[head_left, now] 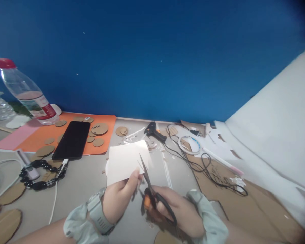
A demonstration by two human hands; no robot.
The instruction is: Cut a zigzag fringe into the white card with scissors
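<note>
My left hand grips the lower edge of a white sheet of paper, thumb on top. In my right hand is a pair of scissors with black handles, its blades pointing up and away from me. The blades lie slightly apart at the paper's right edge, close to my left thumb. Whether they touch the paper I cannot tell. Beneath the scissors handles, an orange thing partly shows; its kind is hidden.
A black glue gun lies behind the paper, its cord trailing right over cardboard. To the left are a phone, a black bead bracelet, several cardboard discs and a tall water bottle. A blue wall stands behind.
</note>
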